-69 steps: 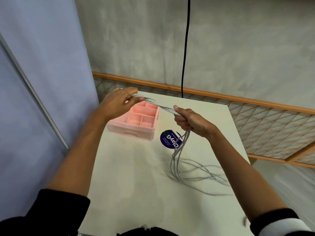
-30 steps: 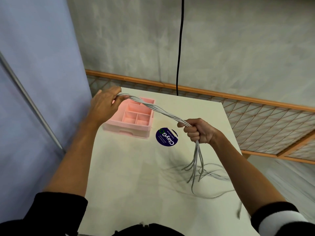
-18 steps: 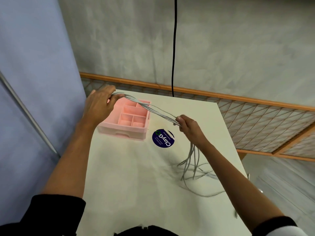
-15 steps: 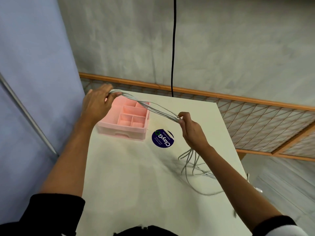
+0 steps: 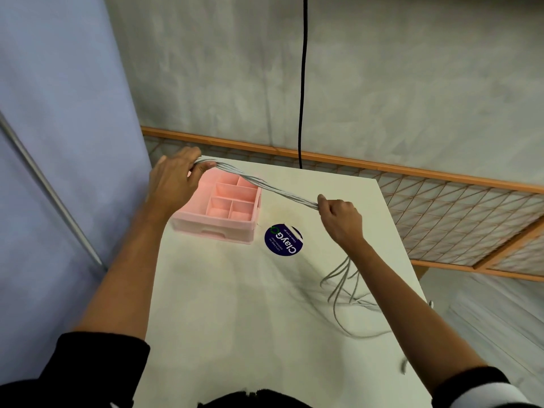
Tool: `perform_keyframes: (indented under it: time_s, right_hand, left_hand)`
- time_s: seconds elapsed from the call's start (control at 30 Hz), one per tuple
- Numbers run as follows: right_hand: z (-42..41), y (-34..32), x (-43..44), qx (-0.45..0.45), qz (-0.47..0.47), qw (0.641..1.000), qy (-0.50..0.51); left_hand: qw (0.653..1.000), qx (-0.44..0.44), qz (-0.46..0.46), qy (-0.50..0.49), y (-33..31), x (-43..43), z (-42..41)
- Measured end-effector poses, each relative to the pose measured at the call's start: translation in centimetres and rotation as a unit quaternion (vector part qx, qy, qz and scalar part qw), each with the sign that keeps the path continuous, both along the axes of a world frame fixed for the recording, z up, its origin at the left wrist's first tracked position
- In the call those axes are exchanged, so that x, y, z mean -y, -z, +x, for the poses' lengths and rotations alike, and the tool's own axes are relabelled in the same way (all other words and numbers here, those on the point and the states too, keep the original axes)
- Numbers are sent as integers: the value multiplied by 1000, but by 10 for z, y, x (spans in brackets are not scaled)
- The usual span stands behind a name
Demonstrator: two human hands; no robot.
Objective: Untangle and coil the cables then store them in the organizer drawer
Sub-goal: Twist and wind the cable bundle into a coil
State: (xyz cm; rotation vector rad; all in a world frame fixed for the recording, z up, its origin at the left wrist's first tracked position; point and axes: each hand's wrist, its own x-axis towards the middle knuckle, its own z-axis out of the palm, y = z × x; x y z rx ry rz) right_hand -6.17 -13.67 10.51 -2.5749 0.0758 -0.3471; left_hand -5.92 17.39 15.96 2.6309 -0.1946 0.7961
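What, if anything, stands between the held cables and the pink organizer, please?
Nothing visible does. The cables stretch between the left hand and the right hand, right above the open pink organizer; its visible compartments look empty.

The cables (image 5: 266, 187) across the middle of the frame are pale grey, and their loose ends at lower right are the same grey. Under them the organizer drawer (image 5: 219, 207) is soft pink all over, dividers included. Just right of it lies a round sticker (image 5: 283, 239), dark navy with white lettering and a small green ring. The table (image 5: 250, 304) is off-white. A black cord (image 5: 302, 83) runs down the mottled grey wall (image 5: 412, 69) at top centre. The lattice panel (image 5: 459, 213) at right has an orange wooden frame and a diamond pattern. A lavender-blue curtain (image 5: 59, 113) fills the left. Both sleeves are black; the right sleeve (image 5: 482, 391) carries a white band.
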Motion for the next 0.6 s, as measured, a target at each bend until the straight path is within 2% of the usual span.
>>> perform_keyframes:
  time_s: [0.1, 0.2, 0.23, 0.3, 0.37, 0.43, 0.6]
  right_hand:
    - [3, -8, 7, -11, 60, 998, -26]
    - [-1, -12, 17, -47, 142, 980, -129]
    - [-4, -11, 20, -36, 132, 977, -163]
    - [-6, -8, 23, 17, 49, 976, -210]
    - [-8, -7, 23, 55, -56, 971, -227]
    - [-10, -8, 23, 74, -114, 963, -234]
    - [-11, -7, 24, 126, -58, 957, -254]
  left_hand:
    - [1000, -2, -8, 3, 2, 2, 2]
    - [1000, -14, -24, 1, 5, 2, 4]
    - [999, -18, -26, -2, 6, 1, 4]
    - [999, -23, -28, -4, 8, 1, 5]
    - [999, -29, -29, -5, 10, 0, 6]
    - [999, -30, -35, -7, 10, -1, 7]
    - [999, -33, -42, -9, 9, -7, 11]
